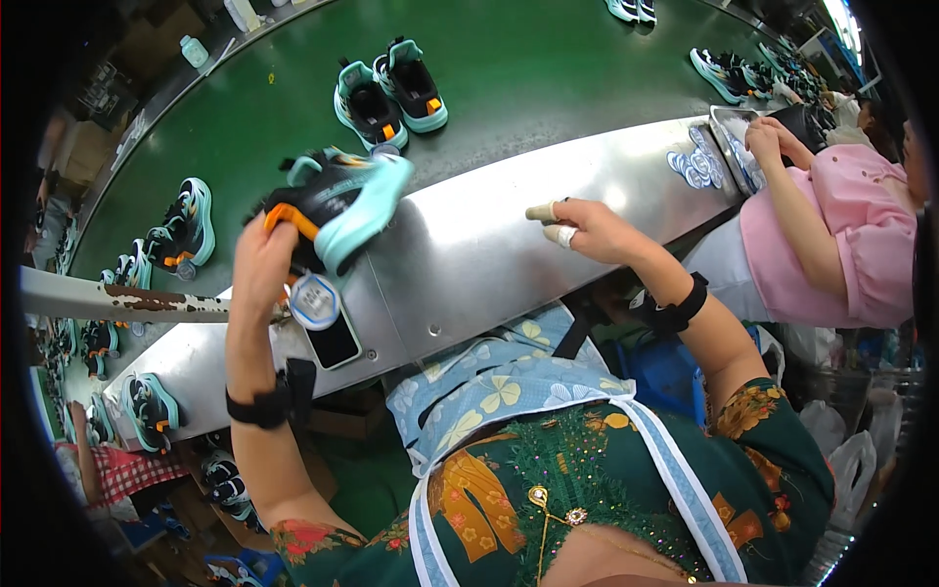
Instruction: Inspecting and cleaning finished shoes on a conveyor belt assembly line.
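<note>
My left hand [264,262] is closed at the heel of a black and mint-green sneaker [337,205], by its orange tab. The sneaker is tilted above the metal ledge, its pale green sole turned to the right, and is slightly blurred. Just below it is a round white tag with a blue rim [315,301]; whether it hangs from the shoe I cannot tell. A phone [336,340] lies on the ledge partly behind the tag. To the right, above the bare metal, my right hand [595,231] holds nothing, fingers apart, with covers on two fingertips.
A pair of matching sneakers [389,96] stands on the green belt [548,78] ahead; more shoes [181,230] sit left. Round stickers [696,164] lie on the metal ledge [489,235] near a person in pink [812,230]. A chipped white pole [127,298] juts in from the left.
</note>
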The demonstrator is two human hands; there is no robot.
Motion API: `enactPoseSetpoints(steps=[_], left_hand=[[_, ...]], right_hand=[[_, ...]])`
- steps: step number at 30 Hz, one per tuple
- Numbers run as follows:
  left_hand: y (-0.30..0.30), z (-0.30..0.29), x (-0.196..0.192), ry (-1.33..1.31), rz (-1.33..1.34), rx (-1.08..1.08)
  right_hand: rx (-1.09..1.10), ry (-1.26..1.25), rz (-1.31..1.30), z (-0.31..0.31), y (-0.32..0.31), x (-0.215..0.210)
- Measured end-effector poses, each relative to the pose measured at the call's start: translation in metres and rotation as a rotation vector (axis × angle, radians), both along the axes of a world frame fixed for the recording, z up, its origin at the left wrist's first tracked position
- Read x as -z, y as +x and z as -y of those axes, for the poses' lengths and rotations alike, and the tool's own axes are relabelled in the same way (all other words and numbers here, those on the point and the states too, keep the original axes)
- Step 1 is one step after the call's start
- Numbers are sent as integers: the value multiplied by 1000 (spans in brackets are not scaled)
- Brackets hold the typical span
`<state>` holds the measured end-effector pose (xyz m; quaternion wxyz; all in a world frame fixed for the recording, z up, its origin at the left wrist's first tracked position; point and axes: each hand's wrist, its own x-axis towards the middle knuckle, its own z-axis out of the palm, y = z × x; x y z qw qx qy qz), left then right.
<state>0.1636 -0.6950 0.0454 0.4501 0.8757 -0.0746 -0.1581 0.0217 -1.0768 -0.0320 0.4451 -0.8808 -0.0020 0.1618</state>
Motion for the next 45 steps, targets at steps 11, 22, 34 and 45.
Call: enactPoseSetpoints(steps=[11,22,34,45], left_hand=[[144,91,63,806,790,110],[108,162,106,637,438,415],[124,165,110,383,190,355],[86,219,116,648,303,113]], right_hand=[[-181,-72,6,15,9,23],[-213,20,69,9,8,-3],[-216,105,58,7,-32,-4],[-185,81,150,5,-46,-18]])
